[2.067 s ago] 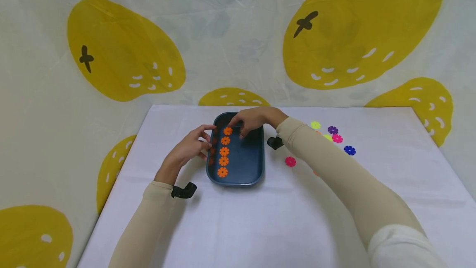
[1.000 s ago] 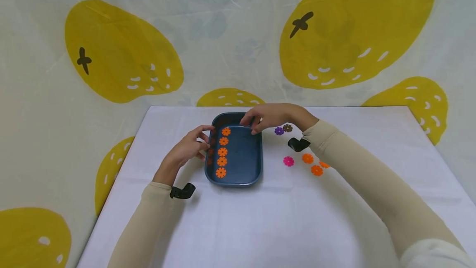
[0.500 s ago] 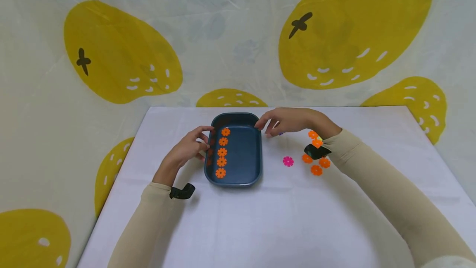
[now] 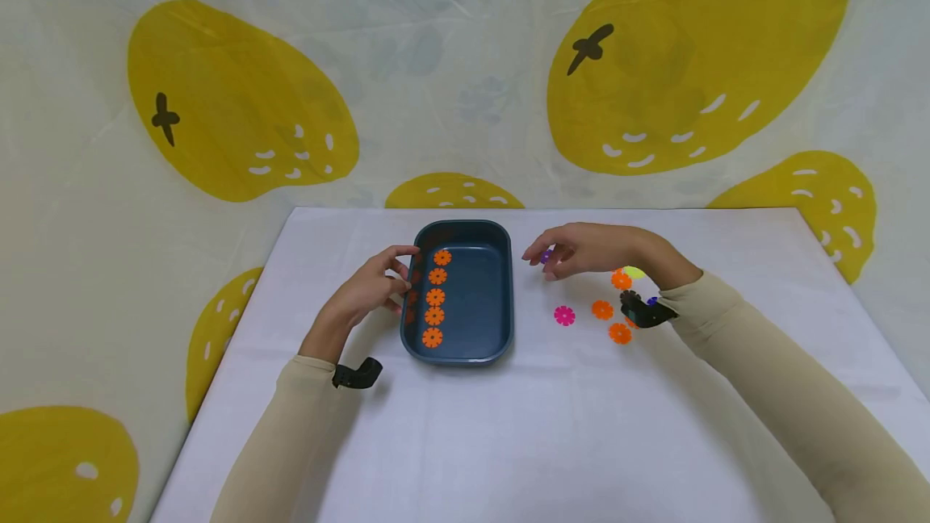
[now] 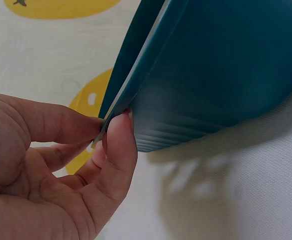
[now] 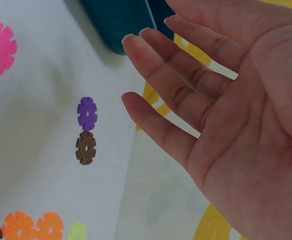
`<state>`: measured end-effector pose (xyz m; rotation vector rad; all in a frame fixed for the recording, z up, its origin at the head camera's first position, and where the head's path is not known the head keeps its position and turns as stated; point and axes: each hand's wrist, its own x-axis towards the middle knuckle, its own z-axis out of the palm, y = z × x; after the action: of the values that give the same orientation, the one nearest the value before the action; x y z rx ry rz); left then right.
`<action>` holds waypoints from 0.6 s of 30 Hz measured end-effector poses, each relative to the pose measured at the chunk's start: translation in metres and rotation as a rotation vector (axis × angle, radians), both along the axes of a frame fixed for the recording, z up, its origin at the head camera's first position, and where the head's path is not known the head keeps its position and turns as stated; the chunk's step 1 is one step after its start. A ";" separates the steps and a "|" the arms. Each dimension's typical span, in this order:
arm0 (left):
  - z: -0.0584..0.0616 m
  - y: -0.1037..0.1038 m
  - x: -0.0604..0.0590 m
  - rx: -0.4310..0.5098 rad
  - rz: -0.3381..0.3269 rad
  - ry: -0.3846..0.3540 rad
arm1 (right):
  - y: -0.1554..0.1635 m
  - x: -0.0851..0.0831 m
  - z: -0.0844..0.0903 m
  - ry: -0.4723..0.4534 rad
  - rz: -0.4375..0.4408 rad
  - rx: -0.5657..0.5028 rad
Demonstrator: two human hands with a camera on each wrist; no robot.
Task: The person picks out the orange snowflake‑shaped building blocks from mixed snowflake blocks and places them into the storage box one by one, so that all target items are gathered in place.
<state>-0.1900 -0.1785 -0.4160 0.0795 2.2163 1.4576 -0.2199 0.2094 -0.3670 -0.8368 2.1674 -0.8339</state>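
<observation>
A dark blue tray (image 4: 475, 297) stands on the table with a column of several orange flower-shaped discs (image 4: 435, 297) along its left side. My left hand (image 4: 363, 285) pinches the tray's left rim between thumb and finger, as the left wrist view also shows. To the right of the tray, my right hand (image 4: 592, 248) is over the table, fingers relaxed and holding nothing. Below it lie a purple disc (image 6: 87, 120) and a brown disc (image 6: 80, 148), edge to edge in the right wrist view. In the head view the hand partly covers the purple one.
A pink disc (image 4: 564, 315) lies right of the tray. Farther right are several loose orange discs (image 4: 620, 334), a yellow-green one (image 4: 634, 272) and others partly behind the right wrist. A fruit-patterned cloth (image 4: 465, 87) hangs behind the table's far edge.
My right hand has drawn out of the tray and moved right, over the table beside the loose discs. The left hand keeps its grip on the rim; the orange column looks the same.
</observation>
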 end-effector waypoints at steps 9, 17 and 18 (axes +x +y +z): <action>0.000 0.000 -0.001 0.001 0.001 -0.008 | 0.017 0.013 -0.006 -0.043 -0.045 0.006; 0.000 0.000 0.000 0.002 0.008 -0.009 | 0.029 0.022 -0.011 -0.075 -0.077 0.028; 0.001 0.001 0.000 0.001 0.010 -0.010 | 0.031 0.024 -0.012 -0.076 -0.081 0.031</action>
<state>-0.1902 -0.1779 -0.4152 0.0612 2.2109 1.4616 -0.1963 0.2403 -0.3789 -0.6953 2.1534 -0.8559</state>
